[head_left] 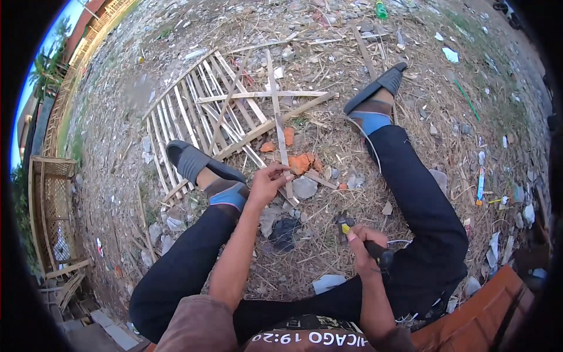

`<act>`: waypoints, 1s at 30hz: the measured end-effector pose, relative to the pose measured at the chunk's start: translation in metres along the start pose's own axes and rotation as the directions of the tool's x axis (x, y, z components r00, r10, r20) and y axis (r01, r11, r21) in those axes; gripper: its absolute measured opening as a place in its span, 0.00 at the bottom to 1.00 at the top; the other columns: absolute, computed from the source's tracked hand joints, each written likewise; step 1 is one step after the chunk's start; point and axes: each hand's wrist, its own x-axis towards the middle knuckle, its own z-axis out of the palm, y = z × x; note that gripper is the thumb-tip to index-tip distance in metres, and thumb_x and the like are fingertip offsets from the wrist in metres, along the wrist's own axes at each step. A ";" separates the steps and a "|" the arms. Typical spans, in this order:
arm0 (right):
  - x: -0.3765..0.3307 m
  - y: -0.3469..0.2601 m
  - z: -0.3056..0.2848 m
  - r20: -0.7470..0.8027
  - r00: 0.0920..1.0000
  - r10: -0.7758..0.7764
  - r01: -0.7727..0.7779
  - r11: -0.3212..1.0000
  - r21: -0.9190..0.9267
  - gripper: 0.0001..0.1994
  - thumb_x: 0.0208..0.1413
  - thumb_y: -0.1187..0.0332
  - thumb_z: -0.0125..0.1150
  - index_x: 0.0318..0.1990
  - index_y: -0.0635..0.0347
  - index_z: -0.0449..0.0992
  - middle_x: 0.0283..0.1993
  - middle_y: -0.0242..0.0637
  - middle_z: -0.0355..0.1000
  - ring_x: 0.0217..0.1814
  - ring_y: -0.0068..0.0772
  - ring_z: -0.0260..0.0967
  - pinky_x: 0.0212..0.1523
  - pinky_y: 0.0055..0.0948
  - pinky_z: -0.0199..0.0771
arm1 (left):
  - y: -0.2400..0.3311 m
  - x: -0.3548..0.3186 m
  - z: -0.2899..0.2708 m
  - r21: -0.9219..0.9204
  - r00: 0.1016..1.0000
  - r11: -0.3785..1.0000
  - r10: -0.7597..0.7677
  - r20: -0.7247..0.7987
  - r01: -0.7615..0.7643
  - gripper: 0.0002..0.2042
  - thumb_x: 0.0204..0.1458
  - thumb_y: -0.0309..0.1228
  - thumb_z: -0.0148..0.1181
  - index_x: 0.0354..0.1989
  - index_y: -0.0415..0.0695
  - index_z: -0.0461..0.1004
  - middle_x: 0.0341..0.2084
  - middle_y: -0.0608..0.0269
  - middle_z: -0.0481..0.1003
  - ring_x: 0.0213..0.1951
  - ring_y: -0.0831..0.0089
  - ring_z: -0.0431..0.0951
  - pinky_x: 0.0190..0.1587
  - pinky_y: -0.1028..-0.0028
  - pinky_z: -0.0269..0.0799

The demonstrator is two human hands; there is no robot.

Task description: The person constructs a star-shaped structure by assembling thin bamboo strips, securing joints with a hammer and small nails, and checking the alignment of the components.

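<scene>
Our left hand [268,183] pinches a wooden strip [280,132] running away from it; our right hand [363,247] grips a dark tool [382,256]. We judge the strip could skid on uneven ground [314,240], or the white cord [400,241] beside the tool snag. Room opens between the hands; beyond the left, a slatted frame [249,139] crowds movement.

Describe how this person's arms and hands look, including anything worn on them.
The left hand and right hand are bare; no glove, watch or bracelet shows. The forearms are uncovered. A plain brown short sleeve covers the left upper arm.
</scene>
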 end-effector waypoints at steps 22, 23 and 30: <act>-0.003 -0.002 -0.008 0.098 0.994 -0.049 0.055 0.997 -0.061 0.15 0.49 0.78 0.63 0.19 0.63 0.61 0.17 0.35 0.58 0.19 0.31 0.57 0.23 0.31 0.57 | 0.177 0.108 0.203 -0.142 0.938 0.961 0.266 0.223 -0.238 0.16 0.55 0.27 0.64 0.51 0.39 0.73 0.45 0.64 0.77 0.41 0.79 0.77 0.42 0.78 0.75; -0.002 -0.004 -0.005 0.117 0.992 -0.053 0.062 0.995 -0.077 0.15 0.49 0.78 0.64 0.19 0.63 0.61 0.17 0.36 0.58 0.19 0.31 0.57 0.23 0.32 0.57 | 0.171 0.117 0.215 -0.190 0.918 0.948 0.299 0.263 -0.254 0.16 0.55 0.27 0.64 0.51 0.39 0.73 0.45 0.64 0.77 0.40 0.80 0.77 0.42 0.78 0.75; 0.000 0.003 -0.019 0.088 0.996 -0.032 0.042 0.993 -0.107 0.17 0.48 0.79 0.63 0.18 0.63 0.58 0.17 0.35 0.57 0.18 0.28 0.54 0.21 0.30 0.55 | 0.150 0.146 0.311 -0.171 0.935 0.977 0.172 0.309 -0.123 0.16 0.56 0.27 0.62 0.53 0.39 0.71 0.41 0.58 0.78 0.40 0.79 0.77 0.41 0.76 0.74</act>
